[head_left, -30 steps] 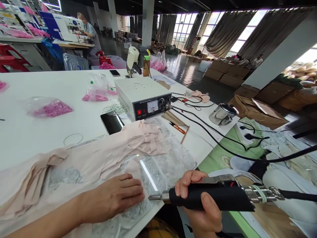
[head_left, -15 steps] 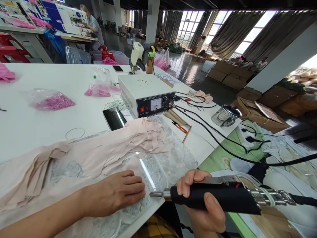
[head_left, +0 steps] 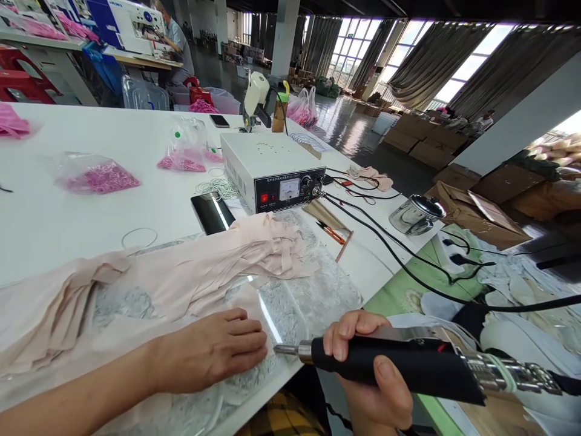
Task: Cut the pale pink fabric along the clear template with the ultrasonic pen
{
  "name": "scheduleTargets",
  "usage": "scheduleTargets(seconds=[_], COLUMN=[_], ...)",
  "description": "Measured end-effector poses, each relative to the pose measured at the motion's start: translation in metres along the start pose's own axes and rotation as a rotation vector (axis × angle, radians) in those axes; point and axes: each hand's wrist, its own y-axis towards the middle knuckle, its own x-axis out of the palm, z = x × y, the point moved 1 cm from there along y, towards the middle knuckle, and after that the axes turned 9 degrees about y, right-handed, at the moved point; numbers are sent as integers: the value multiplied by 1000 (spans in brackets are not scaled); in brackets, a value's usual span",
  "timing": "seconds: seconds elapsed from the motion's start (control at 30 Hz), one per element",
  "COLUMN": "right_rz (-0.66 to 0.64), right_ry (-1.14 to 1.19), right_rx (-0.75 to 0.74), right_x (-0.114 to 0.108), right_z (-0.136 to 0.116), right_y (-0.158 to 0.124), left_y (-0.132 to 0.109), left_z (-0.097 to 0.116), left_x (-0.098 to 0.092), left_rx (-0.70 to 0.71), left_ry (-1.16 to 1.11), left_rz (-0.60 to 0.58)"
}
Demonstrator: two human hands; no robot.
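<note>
My left hand (head_left: 213, 349) lies palm down on a strip of thin pale pink fabric (head_left: 245, 300), fingers side by side and slightly bent, thumb hidden. My right hand (head_left: 367, 366) is wrapped round a black handheld ultrasonic welder (head_left: 385, 363). The welder's metal tip points left, close to the left fingertips, at the edge of the patterned clear mat (head_left: 324, 290). Whether the tip touches anything, I cannot tell. More pale pink strips (head_left: 204, 263) lie piled across the mat, beyond my left hand.
Behind the fabric stand a white control box (head_left: 272, 172) and a dark phone (head_left: 212, 213). Orange snips (head_left: 331, 232) and a lidded glass mug (head_left: 417, 214) are on the right. Black cables (head_left: 385, 242) run off the table's right side. Bags of pink pieces (head_left: 97, 174) lie farther back.
The view has shifted slightly, so the table's far things sit a little higher and more to the right. The welder's rear end has dipped a little. My left hand stays on the fabric.
</note>
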Motion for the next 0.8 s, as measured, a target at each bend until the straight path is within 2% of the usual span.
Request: scheduleTargets(seconds=[0.4, 0.8], right_rz=[-13, -54], right_ry=[-2, 18], right_rx=[12, 1], right_x=[-3, 1], right_z=[-3, 1], right_y=[0, -3], left_y=[0, -2], left_z=[0, 1], left_x=[0, 2], left_rx=[11, 29], left_ry=[9, 3], left_rz=[-12, 29])
